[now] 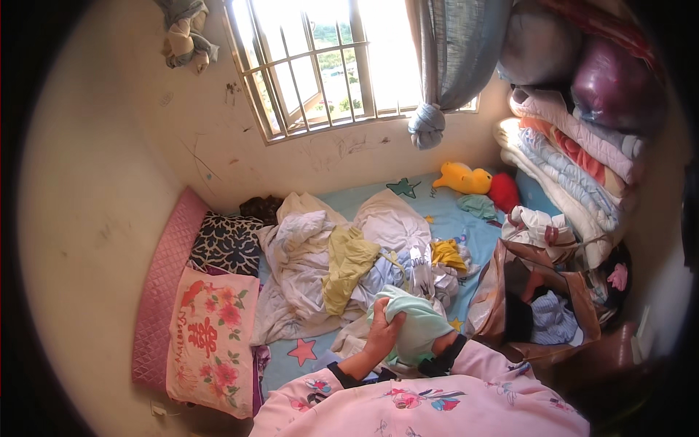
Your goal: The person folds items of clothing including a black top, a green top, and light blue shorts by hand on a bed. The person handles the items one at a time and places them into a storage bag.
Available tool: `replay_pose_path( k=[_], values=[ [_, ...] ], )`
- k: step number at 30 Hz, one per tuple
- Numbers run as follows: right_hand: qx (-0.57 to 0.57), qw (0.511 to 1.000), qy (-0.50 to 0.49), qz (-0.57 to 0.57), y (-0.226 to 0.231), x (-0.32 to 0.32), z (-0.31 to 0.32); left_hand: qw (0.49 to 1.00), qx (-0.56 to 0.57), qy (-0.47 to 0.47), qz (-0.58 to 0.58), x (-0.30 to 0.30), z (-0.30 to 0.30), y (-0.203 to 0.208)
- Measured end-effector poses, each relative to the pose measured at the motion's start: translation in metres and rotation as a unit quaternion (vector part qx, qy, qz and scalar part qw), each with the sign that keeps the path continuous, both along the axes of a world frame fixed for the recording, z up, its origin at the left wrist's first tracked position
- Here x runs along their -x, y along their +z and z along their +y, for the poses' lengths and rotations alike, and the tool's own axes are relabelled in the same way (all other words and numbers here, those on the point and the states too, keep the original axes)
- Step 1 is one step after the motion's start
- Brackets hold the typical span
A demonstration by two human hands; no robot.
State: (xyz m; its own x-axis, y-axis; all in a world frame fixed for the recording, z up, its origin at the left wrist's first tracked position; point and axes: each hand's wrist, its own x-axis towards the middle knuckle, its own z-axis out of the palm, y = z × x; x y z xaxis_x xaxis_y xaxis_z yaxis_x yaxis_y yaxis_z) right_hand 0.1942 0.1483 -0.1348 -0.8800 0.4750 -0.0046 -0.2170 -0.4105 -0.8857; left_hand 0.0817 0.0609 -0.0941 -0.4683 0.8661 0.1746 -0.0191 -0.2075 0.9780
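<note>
A mint-green piece of clothing (pixel 416 317) hangs bunched in front of me over the bed. My left hand (pixel 384 329) is closed on its upper left edge, thumb on top. Only the wrist side of my right hand (pixel 444 343) shows; its fingers are inside or behind the same cloth, so their grip is hidden. Just beyond lies a loose heap of clothes: a yellow-green garment (pixel 346 268), white clothes (pixel 397 222) and a mustard-yellow piece (pixel 448 255).
A blue star-patterned sheet (pixel 291 375) covers the bed. Pillows (pixel 211 342) line the left side. Toward the right stand an open brown bag (pixel 489 302) with clothes and stacked folded quilts (pixel 561 175). A yellow plush toy (pixel 461 177) lies near the wall under the barred window (pixel 320 65).
</note>
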Motion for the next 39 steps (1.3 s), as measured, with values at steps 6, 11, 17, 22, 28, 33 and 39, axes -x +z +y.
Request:
replay_pose_path(
  k=[6, 11, 17, 22, 28, 33, 39],
  values=[
    [0.031, 0.998, 0.05, 0.027, 0.008, -0.008, -0.003, 0.976, 0.07, -0.164, -0.122, -0.004, -0.008, 0.008],
    [0.065, 0.993, 0.059, 0.072, 0.022, 0.008, -0.005, 0.912, 0.147, -0.373, 0.09, -0.002, -0.02, 0.02],
    [0.128, 0.982, 0.056, 0.124, 0.026, 0.022, -0.007, 0.823, 0.206, -0.472, 0.24, -0.014, -0.026, 0.033],
    [0.2, 0.959, 0.111, 0.165, 0.029, 0.0, 0.002, 0.921, -0.001, -0.263, 0.286, -0.016, -0.026, 0.042],
    [0.274, 0.92, 0.188, 0.207, 0.026, -0.01, -0.002, 0.945, 0.035, -0.075, 0.316, -0.006, -0.018, 0.03],
    [0.078, 0.992, 0.073, 0.066, 0.005, -0.012, -0.004, 0.974, 0.166, -0.126, 0.086, -0.009, -0.012, 0.024],
    [0.017, 0.999, 0.031, 0.0, 0.006, -0.001, 0.002, 0.98, 0.126, -0.103, 0.111, -0.011, -0.013, 0.022]
  ],
)
